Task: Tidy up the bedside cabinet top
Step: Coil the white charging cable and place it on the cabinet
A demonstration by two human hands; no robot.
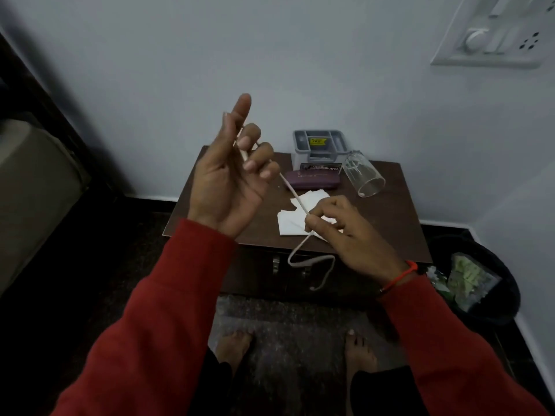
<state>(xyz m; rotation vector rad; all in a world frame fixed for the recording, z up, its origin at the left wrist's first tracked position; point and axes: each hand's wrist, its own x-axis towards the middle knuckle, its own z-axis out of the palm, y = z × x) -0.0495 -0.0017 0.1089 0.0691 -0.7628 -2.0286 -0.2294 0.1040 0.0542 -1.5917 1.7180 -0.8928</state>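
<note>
Pale wall behind dark brown wooden bedside cabinet top (399, 211). Left hand (228, 181), raised, fingers half curled round thin white cable (292, 195); right hand (339, 229) pinches it lower, pulled taut between them, likely for coiling. Loose end dangles off the front. Clear glass tumbler (365, 175) lies tipped beside crumpled white tissue (289, 223).

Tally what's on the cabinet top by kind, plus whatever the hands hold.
Grey organiser tray: 1
Purple case: 1
Clear glass, lying on its side: 1
White tissue: 1
White cable, held between left hand and right hand: 1
Total: 5
</note>
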